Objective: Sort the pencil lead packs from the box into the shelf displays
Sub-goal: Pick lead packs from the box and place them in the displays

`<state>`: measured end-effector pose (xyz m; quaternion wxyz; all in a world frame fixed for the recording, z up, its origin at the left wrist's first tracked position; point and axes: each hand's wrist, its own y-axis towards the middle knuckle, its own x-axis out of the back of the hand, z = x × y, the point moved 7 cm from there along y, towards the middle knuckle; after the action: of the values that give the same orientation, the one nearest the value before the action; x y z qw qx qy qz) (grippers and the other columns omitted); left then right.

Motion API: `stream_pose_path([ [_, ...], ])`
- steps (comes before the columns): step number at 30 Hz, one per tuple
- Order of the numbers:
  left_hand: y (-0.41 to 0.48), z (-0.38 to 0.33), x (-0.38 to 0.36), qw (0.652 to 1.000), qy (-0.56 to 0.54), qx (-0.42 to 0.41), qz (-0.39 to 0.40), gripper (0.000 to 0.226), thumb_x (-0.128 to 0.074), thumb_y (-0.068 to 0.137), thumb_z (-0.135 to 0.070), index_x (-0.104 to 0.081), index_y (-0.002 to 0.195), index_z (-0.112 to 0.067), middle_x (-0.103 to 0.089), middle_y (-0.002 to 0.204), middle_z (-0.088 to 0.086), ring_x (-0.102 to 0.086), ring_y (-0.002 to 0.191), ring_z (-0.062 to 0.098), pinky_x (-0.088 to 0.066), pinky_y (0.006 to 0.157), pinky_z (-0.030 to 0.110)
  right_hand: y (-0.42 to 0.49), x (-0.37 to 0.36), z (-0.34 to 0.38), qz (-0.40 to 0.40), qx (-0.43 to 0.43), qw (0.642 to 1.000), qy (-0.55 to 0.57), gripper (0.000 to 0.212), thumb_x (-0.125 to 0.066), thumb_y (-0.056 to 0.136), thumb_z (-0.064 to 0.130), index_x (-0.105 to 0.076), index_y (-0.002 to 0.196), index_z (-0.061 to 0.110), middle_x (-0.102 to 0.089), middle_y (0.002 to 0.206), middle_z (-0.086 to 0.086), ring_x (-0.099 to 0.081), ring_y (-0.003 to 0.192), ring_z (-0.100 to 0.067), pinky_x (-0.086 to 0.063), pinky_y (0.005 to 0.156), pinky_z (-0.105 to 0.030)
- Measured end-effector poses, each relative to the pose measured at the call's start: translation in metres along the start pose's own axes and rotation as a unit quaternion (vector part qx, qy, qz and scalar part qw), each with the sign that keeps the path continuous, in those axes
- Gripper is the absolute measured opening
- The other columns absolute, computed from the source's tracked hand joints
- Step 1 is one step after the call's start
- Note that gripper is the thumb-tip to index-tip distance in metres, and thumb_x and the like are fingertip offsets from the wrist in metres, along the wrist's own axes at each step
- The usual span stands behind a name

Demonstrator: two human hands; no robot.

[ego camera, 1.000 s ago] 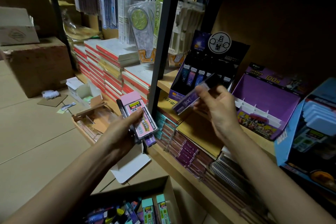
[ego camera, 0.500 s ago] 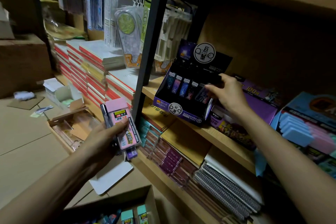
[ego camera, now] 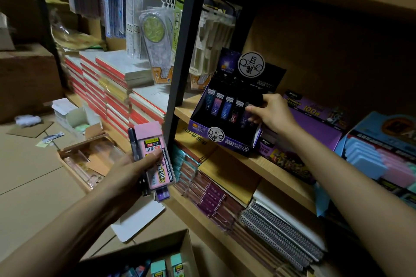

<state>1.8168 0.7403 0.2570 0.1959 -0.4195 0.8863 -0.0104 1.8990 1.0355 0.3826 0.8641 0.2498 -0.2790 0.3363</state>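
Your left hand [ego camera: 132, 171] is at the lower middle of the frame, well short of the shelf, and it grips a small bundle of lead packs. The pink pack [ego camera: 155, 153] lies on top, marked 2B 0.7, with your thumb pressed across its face. A slim dark pack [ego camera: 133, 139] stands against its left edge, and a purple pack [ego camera: 163, 194] pokes out beneath its lower end.

Your right hand [ego camera: 273, 116] reaches to the middle right of the frame, into the dark display [ego camera: 225, 136] that sits on the wooden shelf [ego camera: 258, 165]. Its fingers curl over the rightmost slot of the front row, and they seem to pinch the top of a dark purple pack [ego camera: 245, 119] there, though the light is too dim to be sure of the grip. Four more packs stand upright in a row to the left of it.

Just right of that display is a purple display [ego camera: 315, 123], and at the right edge of the frame a blue display [ego camera: 369, 129].

The cardboard box [ego camera: 184, 246] lies open at the bottom of the frame, below your left forearm, with two teal packs [ego camera: 158, 269] and others showing inside.

Stacked notebooks [ego camera: 126, 87] fill the upper left shelf bay.
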Motion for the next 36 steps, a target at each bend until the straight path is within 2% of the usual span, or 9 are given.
stream_pose_path([
  [3,0.002,0.001,0.0,1.0,0.005,-0.005,0.004,0.023,-0.063,0.077,-0.028,-0.066,0.097,-0.018,-0.074,0.085,0.007,-0.072,0.071,0.02,-0.053,0.057,0.031,0.003,-0.003,-0.002,0.019,-0.026,0.999,-0.002,0.017,-0.064,0.086,0.004,-0.061,0.1,-0.005,-0.065,0.084,-0.011,-0.064,0.064,-0.024,-0.051,0.055,-0.028],
  [7,0.003,0.001,0.0,1.0,0.005,-0.009,0.011,0.025,-0.063,0.074,-0.03,-0.066,0.097,-0.021,-0.074,0.086,0.006,-0.072,0.074,0.02,-0.053,0.059,0.033,0.006,-0.004,0.004,0.016,-0.042,0.996,-0.075,0.014,-0.068,0.085,0.009,-0.059,0.086,-0.002,-0.065,0.076,-0.016,-0.062,0.049,-0.017,-0.05,0.043,-0.023],
  [12,0.001,0.003,0.0,1.0,0.007,-0.006,0.016,0.027,-0.063,0.075,-0.029,-0.065,0.1,-0.018,-0.074,0.087,0.008,-0.071,0.075,0.022,-0.054,0.06,0.034,-0.001,0.001,0.015,-0.002,-0.08,0.979,-0.185,0.036,-0.072,0.083,0.019,-0.045,0.062,0.007,-0.056,0.062,-0.011,-0.064,0.052,-0.029,-0.051,0.046,-0.034],
  [15,-0.005,0.003,-0.003,1.0,0.012,-0.002,0.029,0.031,-0.064,0.076,-0.028,-0.063,0.105,-0.017,-0.073,0.088,0.008,-0.072,0.073,0.021,-0.054,0.054,0.031,-0.016,0.005,0.028,-0.006,-0.036,0.974,-0.225,0.033,-0.069,0.085,0.026,-0.055,0.065,0.003,-0.061,0.061,-0.011,-0.066,0.055,-0.024,-0.055,0.055,-0.034],
  [19,-0.017,0.003,-0.019,0.996,0.032,0.015,0.077,0.037,-0.062,0.081,-0.028,-0.059,0.115,-0.013,-0.07,0.1,0.014,-0.071,0.08,0.024,-0.055,0.058,0.03,-0.076,-0.013,0.042,0.057,0.021,0.997,-0.038,0.013,-0.061,0.089,0.032,-0.065,0.081,0.022,-0.069,0.078,0.002,-0.067,0.069,-0.008,-0.051,0.059,-0.021],
  [24,-0.039,0.002,-0.056,0.985,0.067,0.02,0.159,0.046,-0.062,0.074,-0.028,-0.055,0.116,-0.01,-0.07,0.098,0.012,-0.071,0.084,0.022,-0.057,0.065,0.03,-0.151,-0.054,0.035,0.129,-0.032,0.969,0.206,0.006,-0.058,0.091,0.026,-0.063,0.092,0.023,-0.069,0.086,-0.003,-0.068,0.074,-0.012,-0.054,0.063,-0.023],
  [28,-0.057,0.009,-0.09,0.974,0.078,0.02,0.211,0.04,-0.062,0.078,-0.025,-0.054,0.116,-0.015,-0.072,0.094,0.006,-0.071,0.085,0.019,-0.056,0.063,0.026,-0.174,-0.048,0.023,0.1,-0.071,0.959,0.256,0.017,-0.061,0.09,0.017,-0.061,0.104,0.008,-0.064,0.088,-0.007,-0.061,0.067,-0.007,-0.049,0.054,-0.017],
  [32,-0.067,0.022,-0.125,0.966,0.072,0.01,0.247,0.028,-0.058,0.084,-0.02,-0.056,0.112,-0.018,-0.074,0.09,0.002,-0.072,0.081,0.016,-0.055,0.06,0.023,-0.187,-0.02,0.008,0.066,-0.071,0.961,0.26,0.009,-0.059,0.09,0.006,-0.06,0.097,0.001,-0.061,0.076,-0.007,-0.057,0.051,-0.001,-0.047,0.05,-0.014],
  [36,-0.069,0.034,-0.153,0.965,0.059,0.014,0.256,0.018,-0.048,0.094,-0.02,-0.057,0.108,-0.015,-0.075,0.083,0.001,-0.072,0.075,0.013,-0.055,0.055,0.022,-0.193,0.023,-0.011,0.01,-0.08,0.963,0.257,0.006,-0.056,0.091,0.003,-0.058,0.095,0.0,-0.06,0.078,-0.011,-0.055,0.056,-0.005,-0.048,0.05,-0.015],
])
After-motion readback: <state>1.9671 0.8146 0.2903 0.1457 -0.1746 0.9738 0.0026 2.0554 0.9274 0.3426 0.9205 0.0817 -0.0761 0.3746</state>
